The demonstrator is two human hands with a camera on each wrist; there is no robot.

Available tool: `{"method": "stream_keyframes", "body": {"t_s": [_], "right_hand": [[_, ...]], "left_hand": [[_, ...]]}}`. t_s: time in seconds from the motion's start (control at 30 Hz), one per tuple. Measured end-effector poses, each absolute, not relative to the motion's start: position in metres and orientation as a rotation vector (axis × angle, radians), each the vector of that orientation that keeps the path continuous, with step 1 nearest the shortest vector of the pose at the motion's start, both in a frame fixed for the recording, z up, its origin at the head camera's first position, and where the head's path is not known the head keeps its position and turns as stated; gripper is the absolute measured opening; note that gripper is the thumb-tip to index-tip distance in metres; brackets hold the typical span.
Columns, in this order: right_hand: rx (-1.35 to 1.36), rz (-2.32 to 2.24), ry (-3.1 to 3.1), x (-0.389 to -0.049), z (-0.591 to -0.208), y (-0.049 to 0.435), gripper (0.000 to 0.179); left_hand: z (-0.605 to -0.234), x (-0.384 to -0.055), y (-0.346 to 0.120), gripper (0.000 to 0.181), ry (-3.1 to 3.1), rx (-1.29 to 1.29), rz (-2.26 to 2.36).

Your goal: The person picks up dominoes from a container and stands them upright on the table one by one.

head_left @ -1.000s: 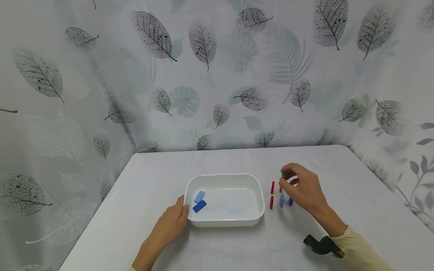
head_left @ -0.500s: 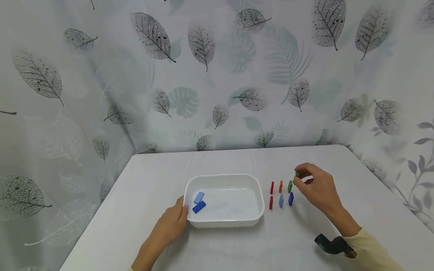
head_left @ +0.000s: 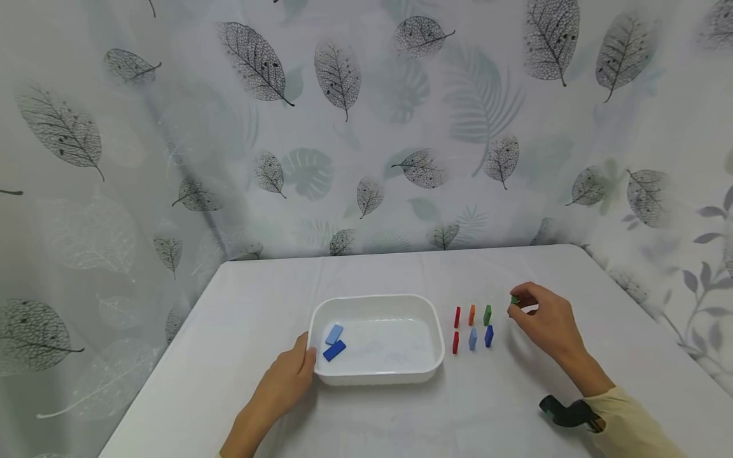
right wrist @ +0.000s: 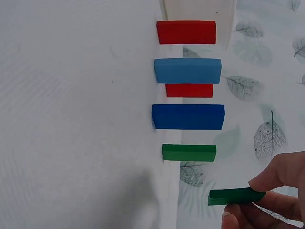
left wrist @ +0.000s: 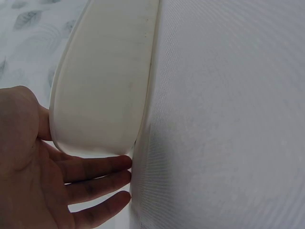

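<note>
My left hand (head_left: 286,376) grips the left end of a white rectangular tray (head_left: 378,378), thumb at the rim and fingers against the outer wall (left wrist: 102,86). Inside the tray lie a light blue block (head_left: 335,334) and a dark blue block (head_left: 335,350). To the right of the standing blocks, my right hand (head_left: 546,321) pinches a small green domino block (right wrist: 231,196) between thumb and fingers, above the table. Nearest to it stand another green block (right wrist: 189,153) and a dark blue block (right wrist: 188,117), both upright and apart from the held one.
More upright blocks form two short rows right of the tray: red (head_left: 457,317) and orange (head_left: 472,315) behind, red (head_left: 455,343) and light blue (head_left: 472,339) in front. A white cloth covers the table (head_left: 366,420). A leaf-patterned curtain (head_left: 366,127) hangs behind.
My right hand has moved right with the green block, away from above the rows, then slightly lower. The standing green block is now uncovered. My left hand stays on the tray.
</note>
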State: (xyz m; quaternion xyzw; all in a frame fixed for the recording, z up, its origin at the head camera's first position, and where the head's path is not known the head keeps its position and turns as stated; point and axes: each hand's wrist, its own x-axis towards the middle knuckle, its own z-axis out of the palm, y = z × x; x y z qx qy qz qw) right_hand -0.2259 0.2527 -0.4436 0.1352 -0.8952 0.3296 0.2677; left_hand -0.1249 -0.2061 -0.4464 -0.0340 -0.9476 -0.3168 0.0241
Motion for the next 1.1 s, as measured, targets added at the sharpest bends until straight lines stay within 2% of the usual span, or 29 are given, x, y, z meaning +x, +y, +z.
{"method": "stream_keyframes", "body": {"t_s": [0.37,1.1], "right_hand": [[0.335,0.933,-2.547,-0.233,-0.463,0.260,0.022],[0.294,0.983,-2.673,-0.235,-0.466,0.261,0.029]], "left_hand": [[-0.446,-0.125,-0.208,0.050,-2.932,-0.115,-0.970],[-0.444,-0.125,-0.209,0.051,-2.945,-0.097,-0.988]]}}
